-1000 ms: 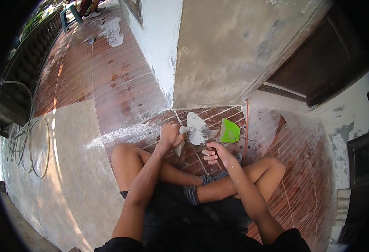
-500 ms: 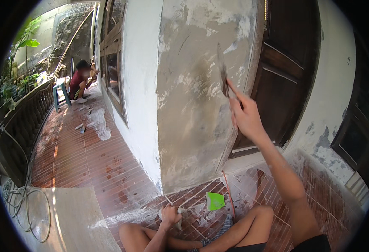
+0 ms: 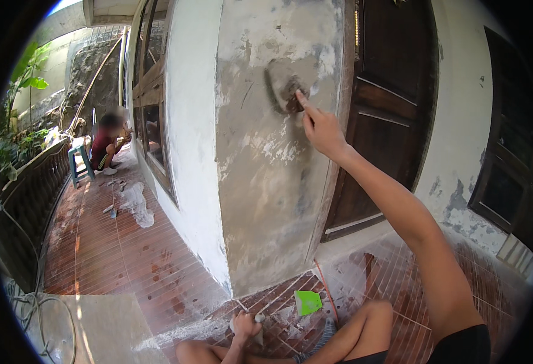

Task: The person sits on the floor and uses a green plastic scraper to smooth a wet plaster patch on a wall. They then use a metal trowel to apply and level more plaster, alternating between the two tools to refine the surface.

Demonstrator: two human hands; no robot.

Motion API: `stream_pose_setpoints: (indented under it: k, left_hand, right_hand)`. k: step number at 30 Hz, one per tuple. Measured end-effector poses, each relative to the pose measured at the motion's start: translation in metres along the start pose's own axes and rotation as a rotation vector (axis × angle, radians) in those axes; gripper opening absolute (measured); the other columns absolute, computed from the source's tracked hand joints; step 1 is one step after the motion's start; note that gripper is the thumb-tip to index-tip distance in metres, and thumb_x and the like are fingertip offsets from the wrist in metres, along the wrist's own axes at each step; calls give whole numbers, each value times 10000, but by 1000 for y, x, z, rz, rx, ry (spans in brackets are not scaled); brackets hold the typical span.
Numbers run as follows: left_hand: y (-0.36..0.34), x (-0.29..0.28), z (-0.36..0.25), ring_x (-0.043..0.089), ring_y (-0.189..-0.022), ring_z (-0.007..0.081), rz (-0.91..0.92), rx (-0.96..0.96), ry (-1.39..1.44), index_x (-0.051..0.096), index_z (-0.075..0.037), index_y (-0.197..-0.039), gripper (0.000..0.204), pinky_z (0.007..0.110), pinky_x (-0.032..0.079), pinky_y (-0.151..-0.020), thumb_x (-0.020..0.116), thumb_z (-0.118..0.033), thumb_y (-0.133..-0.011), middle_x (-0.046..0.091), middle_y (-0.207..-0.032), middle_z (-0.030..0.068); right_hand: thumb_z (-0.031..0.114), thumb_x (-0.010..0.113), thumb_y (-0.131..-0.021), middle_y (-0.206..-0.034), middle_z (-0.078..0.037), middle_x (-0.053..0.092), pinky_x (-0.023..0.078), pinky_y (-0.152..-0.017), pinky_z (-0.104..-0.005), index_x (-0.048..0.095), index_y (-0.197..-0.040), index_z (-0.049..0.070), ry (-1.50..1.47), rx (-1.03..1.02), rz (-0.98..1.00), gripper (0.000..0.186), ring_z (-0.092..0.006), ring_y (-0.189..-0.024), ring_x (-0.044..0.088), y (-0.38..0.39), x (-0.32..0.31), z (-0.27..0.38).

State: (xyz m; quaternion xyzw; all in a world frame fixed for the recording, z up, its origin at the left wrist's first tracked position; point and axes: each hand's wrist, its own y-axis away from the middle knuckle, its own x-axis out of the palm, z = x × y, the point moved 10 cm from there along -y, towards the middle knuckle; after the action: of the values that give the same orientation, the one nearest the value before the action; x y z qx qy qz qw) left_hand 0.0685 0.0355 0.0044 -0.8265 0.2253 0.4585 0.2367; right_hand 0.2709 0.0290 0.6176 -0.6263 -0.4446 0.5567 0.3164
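My right hand is raised to the upper part of a grey, patchy wall pillar. Its fingers are closed on a trowel, with the index finger stretched along it. The trowel's blade is smeared by motion and lies close to the wall; I cannot tell how much of it touches. Low down near my folded legs, my left hand is closed, with a thin pale stick-like part and a whitish lump showing beside its fingers. What exactly it grips is hidden.
A bright green plastic piece lies on the tiled floor by an orange cord. Dark wooden door stands right of the pillar. Further left, a person squats beside a stool. A coiled hose lies at lower left.
My right hand has moved up and left, bringing the trowel from edge-on, away from the wall, to up close against it. My left hand stays low. The whole view has shifted slightly.
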Motion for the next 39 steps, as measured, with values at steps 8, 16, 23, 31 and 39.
stream_pose_setpoints:
  k: [8,16,23,31,39]
  left_hand:
    - [2,-7,-9,624,-1082,269,-69,60,8,755,-185,-1058,415,499,424,-993,624,-276,-675,728,-991,88]
    - [4,-2,-5,625,-1019,268,-122,83,-58,776,-127,-944,395,453,452,-910,619,-265,-609,734,-958,80]
    - [5,-7,-11,615,-1025,273,-99,98,-40,771,-111,-946,405,449,448,-865,613,-256,-603,730,-959,70]
    - [8,-3,-8,610,-983,270,-144,116,-29,767,-102,-906,354,436,433,-859,642,-280,-627,724,-928,75]
    - [10,-16,-19,537,-1075,319,-151,143,2,722,-87,-876,316,480,413,-896,717,-278,-625,664,-1037,109]
  right_hand:
    - [143,511,-944,-808,-222,620,498,-695,-493,339,-1522,230,33,-17,111,609,-423,-720,625,51,46,2]
    - [139,525,-940,-853,-223,637,507,-667,-510,349,-1515,228,17,102,-9,608,-443,-718,630,34,-2,-54]
    - [87,491,-926,-757,-243,597,462,-592,-447,441,-1460,133,-223,-17,196,538,-337,-593,584,90,47,-2]
    - [172,469,-1003,-632,54,373,279,-347,-207,475,-1285,221,-1672,1116,599,286,-47,-412,328,207,65,20]
    - [161,478,-978,-652,40,413,305,-366,-224,451,-1328,187,-1931,1525,717,352,-60,-422,342,392,118,97]
